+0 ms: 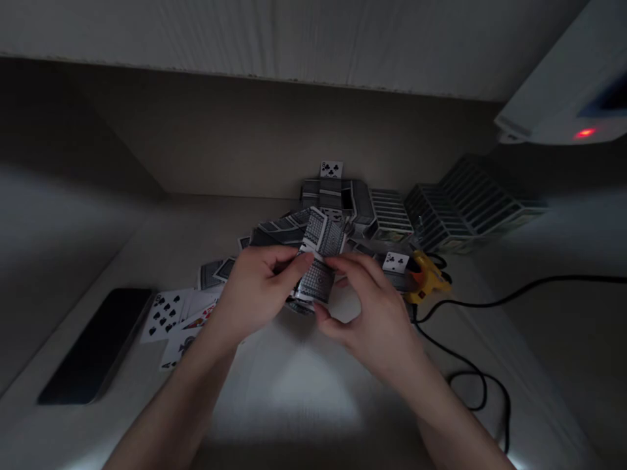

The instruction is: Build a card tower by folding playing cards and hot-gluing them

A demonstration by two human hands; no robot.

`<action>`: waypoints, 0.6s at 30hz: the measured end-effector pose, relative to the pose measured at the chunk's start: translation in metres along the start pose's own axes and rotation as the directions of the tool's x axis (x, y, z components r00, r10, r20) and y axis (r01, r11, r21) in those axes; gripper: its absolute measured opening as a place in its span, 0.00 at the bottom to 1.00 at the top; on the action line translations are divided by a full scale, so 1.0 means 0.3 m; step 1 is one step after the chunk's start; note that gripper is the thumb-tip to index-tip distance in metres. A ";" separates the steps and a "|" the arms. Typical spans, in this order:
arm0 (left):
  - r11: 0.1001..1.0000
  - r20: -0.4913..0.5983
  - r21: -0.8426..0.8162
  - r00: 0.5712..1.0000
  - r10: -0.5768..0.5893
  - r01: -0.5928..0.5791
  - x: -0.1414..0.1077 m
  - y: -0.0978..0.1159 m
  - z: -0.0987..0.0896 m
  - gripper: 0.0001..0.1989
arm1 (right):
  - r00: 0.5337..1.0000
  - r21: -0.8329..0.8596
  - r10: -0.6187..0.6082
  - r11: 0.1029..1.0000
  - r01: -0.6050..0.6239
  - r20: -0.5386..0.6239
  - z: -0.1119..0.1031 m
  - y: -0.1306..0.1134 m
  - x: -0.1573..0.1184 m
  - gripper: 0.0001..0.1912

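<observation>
Between my hands is a piece made of folded playing cards (317, 279) with grey patterned backs. My left hand (262, 284) pinches its left side with the thumb and bent fingers. On the right side, my right hand (369, 310) has its fingertips on the upper edge and its thumb near the lower edge. Just behind lies a larger dark structure of folded cards (281, 230). An upright eight of clubs (332, 170) stands at the back of a card stack. Dim light hides the finer folds.
A black phone (98, 346) lies at the left beside loose face-up cards (166, 316). Stepped rows of stacked cards (455, 212) stand at the back right. A yellow-orange tool (430, 277) and a black cable (490, 294) are at the right. A white device (553, 85) juts in above.
</observation>
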State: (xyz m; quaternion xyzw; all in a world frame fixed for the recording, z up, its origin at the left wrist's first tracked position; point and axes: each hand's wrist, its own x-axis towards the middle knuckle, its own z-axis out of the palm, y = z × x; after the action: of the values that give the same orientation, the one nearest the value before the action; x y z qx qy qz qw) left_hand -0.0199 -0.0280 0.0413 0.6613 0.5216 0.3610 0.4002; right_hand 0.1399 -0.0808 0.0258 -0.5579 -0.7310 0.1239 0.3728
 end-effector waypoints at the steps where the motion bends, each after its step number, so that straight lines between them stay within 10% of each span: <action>1: 1.000 0.003 0.001 1.000 0.001 -0.001 0.000 0.000 0.000 0.16 | 1.000 0.004 0.000 1.000 0.000 0.006 -0.001 0.000 0.001 0.23; 18: 0.999 -0.015 -0.033 0.999 -0.032 0.032 0.000 0.004 -0.004 0.15 | 1.000 0.021 0.004 1.000 -0.004 -0.006 0.003 0.000 0.002 0.20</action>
State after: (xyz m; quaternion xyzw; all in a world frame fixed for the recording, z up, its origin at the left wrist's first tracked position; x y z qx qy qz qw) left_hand -0.0203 -0.0279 0.0429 0.6433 0.5293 0.3684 0.4126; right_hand 0.1392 -0.0801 0.0254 -0.5558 -0.7275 0.1305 0.3805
